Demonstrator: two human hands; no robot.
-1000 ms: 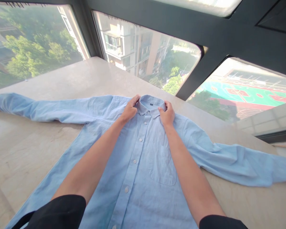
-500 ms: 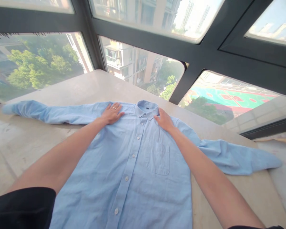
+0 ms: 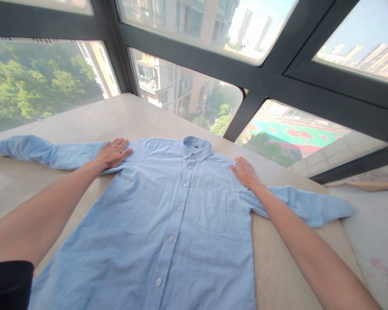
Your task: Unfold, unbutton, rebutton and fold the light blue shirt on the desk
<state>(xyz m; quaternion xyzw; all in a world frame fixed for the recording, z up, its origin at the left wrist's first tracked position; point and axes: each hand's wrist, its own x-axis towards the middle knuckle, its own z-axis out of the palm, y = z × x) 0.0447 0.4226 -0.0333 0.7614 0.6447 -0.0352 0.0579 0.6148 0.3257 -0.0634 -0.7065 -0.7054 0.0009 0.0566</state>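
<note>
A light blue button-up shirt (image 3: 142, 215) lies face up with its collar away from me and both sleeves stretched out sideways. It is buttoned down the front and has a chest pocket. My left hand (image 3: 114, 153), a ring on one finger, rests flat on the upper part of the sleeve at the left. On the right, my right hand (image 3: 245, 173) lies with fingers extended on the shoulder seam. Neither hand grips the cloth. The lower hem is out of view.
The shirt is spread on a pale stone-like sill (image 3: 116, 114) beneath dark window frames (image 3: 194, 56). A whitish patterned surface (image 3: 375, 241) adjoins at the right. Trees, buildings and a sports court show through the glass.
Both hands have slid outward over the shirt, the left from the chest to the sleeve, the right from beside the collar to the shoulder. The view has shifted slightly.
</note>
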